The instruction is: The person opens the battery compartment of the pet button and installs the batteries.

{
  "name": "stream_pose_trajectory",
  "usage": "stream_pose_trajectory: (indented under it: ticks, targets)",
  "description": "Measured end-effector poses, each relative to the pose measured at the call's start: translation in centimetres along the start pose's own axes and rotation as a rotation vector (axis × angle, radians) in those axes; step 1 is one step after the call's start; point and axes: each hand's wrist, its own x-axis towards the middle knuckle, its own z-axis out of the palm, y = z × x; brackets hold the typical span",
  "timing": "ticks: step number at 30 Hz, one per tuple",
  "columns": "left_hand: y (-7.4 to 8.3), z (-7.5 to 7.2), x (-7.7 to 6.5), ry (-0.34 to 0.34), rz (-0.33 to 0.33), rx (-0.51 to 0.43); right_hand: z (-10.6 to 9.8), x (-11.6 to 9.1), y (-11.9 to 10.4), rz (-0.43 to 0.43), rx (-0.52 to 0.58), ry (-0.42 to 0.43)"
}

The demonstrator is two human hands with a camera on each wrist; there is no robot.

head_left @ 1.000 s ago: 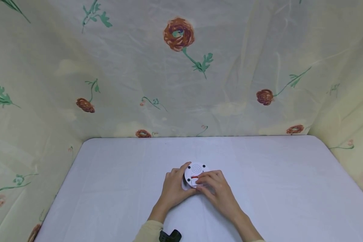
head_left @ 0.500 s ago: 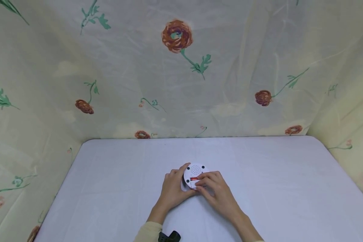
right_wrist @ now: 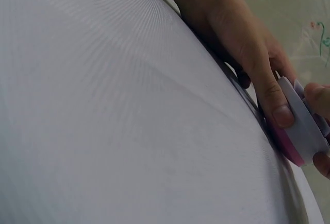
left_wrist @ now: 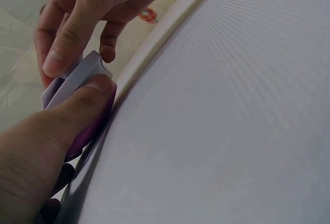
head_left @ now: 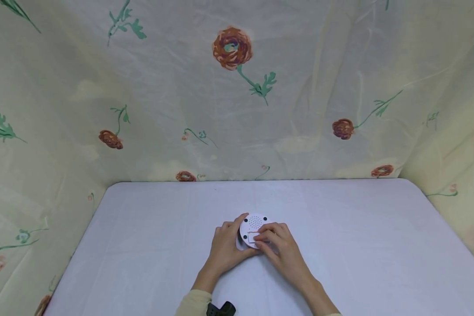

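A round white device (head_left: 255,222) lies underside up on the table, with a patch of small speaker holes and black feet. Both wrist views show its pink-purple lower part (right_wrist: 289,147). My left hand (head_left: 226,243) grips the device's left side between thumb and fingers. With its fingertips, my right hand (head_left: 285,250) pinches a small white battery cover (head_left: 251,237) at the near part of the underside. A thin red line shows along the cover's far edge. In the right wrist view the cover (right_wrist: 299,88) stands slightly raised from the device. The fingers hide its right part.
A white cloth covers the table (head_left: 150,228). Flower-printed curtain (head_left: 292,109) hangs behind it and along both sides. A black strapped device (head_left: 221,308) sits by the left sleeve at the front edge.
Half a second ago a red battery showed in the open compartment; now the white cover lies over most of it. My left hand keeps its hold, and the right fingers have shifted slightly.
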Motion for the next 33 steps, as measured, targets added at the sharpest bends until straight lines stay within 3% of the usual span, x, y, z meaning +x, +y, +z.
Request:
stream_pose_trajectory:
  ticks: [33]
  targets:
    - [0.24,-0.2,-0.11,0.018,0.021,0.002,0.45,0.32,0.05,0.013,0.022,0.042]
